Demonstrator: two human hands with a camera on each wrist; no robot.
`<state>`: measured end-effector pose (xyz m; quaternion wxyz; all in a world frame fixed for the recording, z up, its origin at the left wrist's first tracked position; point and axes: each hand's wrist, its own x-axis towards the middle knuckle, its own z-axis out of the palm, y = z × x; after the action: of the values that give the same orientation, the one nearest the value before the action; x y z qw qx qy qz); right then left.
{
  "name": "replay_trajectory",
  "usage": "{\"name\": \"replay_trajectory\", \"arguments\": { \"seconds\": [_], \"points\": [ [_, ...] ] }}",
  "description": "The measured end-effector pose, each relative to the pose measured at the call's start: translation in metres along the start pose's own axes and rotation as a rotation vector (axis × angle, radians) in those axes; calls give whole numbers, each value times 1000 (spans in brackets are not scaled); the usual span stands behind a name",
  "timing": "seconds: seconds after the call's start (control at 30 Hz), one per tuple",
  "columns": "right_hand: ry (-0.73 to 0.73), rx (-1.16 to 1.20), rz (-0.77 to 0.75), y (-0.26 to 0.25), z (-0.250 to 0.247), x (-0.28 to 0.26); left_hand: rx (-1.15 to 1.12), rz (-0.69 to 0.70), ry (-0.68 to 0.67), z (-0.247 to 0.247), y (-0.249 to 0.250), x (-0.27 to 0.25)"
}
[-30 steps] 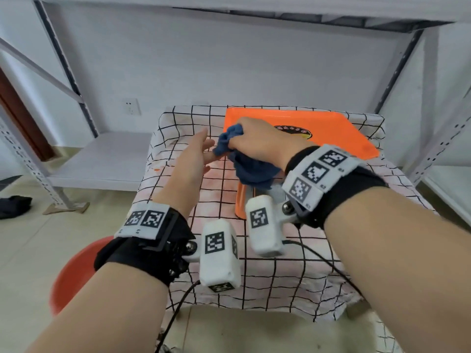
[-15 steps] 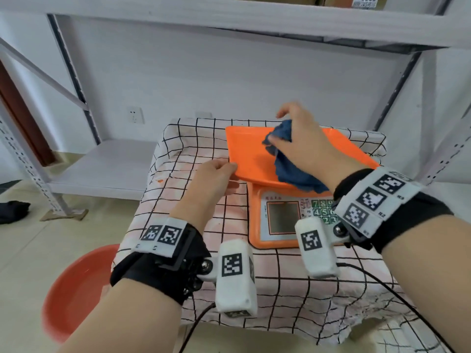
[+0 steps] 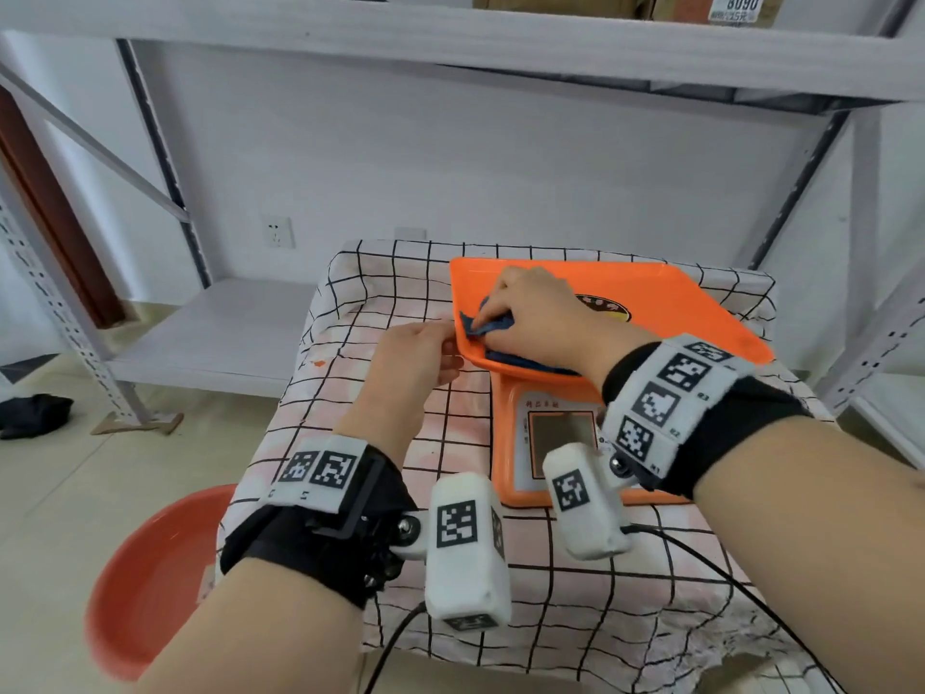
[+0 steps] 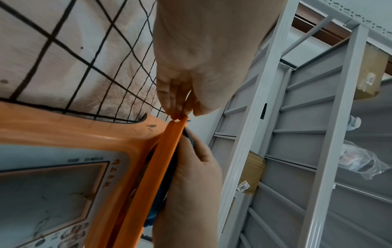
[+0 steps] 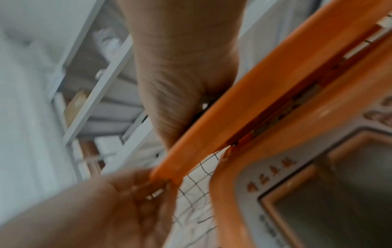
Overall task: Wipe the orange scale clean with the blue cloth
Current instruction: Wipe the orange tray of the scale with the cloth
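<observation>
The orange scale (image 3: 665, 313) stands on a checked tablecloth, its flat pan above a body with a grey display (image 3: 560, 438). My right hand (image 3: 530, 313) grips the blue cloth (image 3: 493, 325) and presses it on the pan's near left corner. My left hand (image 3: 420, 358) pinches the pan's left corner between thumb and fingers, plain in the left wrist view (image 4: 180, 109). There the cloth (image 4: 161, 201) shows as a blue strip between the pan's rim (image 4: 155, 167) and my right palm. The right wrist view is blurred; the pan's edge (image 5: 212, 134) crosses it.
The table with the checked cloth (image 3: 380, 443) stands between grey metal shelves (image 3: 200, 338). A red basin (image 3: 150, 583) sits on the floor at the lower left. A dark rag (image 3: 35, 413) lies on the floor far left. Cables hang off the table's front edge.
My right hand has slid the cloth from the pan's middle back to its near left corner. My left hand has closed onto the pan's left corner. The view has tilted upward.
</observation>
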<state>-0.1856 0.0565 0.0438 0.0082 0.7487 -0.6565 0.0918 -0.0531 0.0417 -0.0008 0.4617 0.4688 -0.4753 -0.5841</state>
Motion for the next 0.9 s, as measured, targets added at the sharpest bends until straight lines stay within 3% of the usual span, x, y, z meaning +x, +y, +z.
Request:
{"name": "replay_trajectory", "arguments": {
  "seconds": [0.13,0.23,0.4,0.67,0.9],
  "points": [
    [-86,212,-53,7,-4,-16,-6,9,-32,-3,-1,0],
    [-100,160,-48,5,-6,-19,7,35,-56,-5,-3,0],
    [-119,35,91,-2,0,-4,27,74,-66,-5,-5,-1],
    [-118,397,-41,3,-11,-27,45,59,-83,-9,-5,5],
    [-147,168,7,5,-4,-17,37,40,-80,-8,-4,7]
  ]
}}
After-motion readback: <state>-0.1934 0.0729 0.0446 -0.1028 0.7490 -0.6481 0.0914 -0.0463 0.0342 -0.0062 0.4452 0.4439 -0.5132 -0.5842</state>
